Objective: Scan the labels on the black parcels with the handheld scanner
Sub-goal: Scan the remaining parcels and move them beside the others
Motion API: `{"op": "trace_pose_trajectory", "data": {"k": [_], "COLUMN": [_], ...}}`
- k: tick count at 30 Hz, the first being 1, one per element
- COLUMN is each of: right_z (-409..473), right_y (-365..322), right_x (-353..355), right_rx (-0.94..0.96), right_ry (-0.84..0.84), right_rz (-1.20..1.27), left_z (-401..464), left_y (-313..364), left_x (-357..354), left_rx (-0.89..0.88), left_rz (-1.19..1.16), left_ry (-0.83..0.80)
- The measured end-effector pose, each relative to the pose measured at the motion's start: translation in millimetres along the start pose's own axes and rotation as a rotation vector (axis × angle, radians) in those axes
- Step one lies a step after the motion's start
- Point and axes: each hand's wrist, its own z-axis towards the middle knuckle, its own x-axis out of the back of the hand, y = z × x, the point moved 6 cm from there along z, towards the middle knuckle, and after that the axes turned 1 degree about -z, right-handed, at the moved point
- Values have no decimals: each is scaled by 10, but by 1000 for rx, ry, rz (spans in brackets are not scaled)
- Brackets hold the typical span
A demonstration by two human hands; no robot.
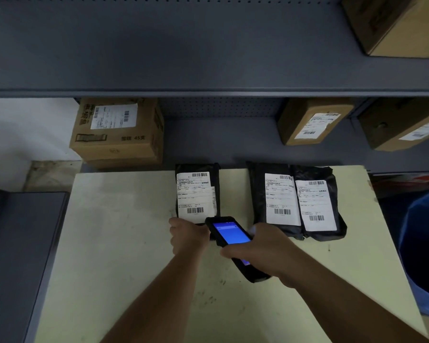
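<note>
Near the desk's middle, the right hand has its grip clamped on the handheld scanner, whose lit screen faces up and whose nose points at the left black parcel. The left hand pins that parcel's near edge. Two more black parcels lie just right, overlapping. Best to aim squarely at the lower barcode and keep the label flat.

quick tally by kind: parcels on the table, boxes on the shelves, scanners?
Black parcels on the table: 3, one apart on the left, two side by side on the right
Cardboard boxes on the shelves: 4, at and
Handheld scanner: 1, held in the right hand
Total: 8
</note>
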Motion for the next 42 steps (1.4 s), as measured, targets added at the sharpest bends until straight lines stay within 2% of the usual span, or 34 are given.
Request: {"op": "trace_pose_trajectory", "data": {"k": [9,15,20,25,32,42], "right_z": [-64,-125,-209,-291,-375,-470], "right_y": [72,92,78,87,102,-63], "right_x": [108,90,39,-3,-98,-193], "right_rx": [-6,10,31,39,32,69], "right_ry": [11,-2,-1,9,9,-20], "right_rz": [20,15,12,0,-62,-189], "left_z": [-54,-5,29,-16,-39,18], "left_y": [37,-53,-178,-303,-401,-426], "left_x": [83,203,170,227,419,746], "left_rx": [-58,-37,22,-1,-111,-290], "left_rz": [-11,-156,-259,-310,-415,-355], "left_ry": [-50,-140,-396,-491,-519,-472]}}
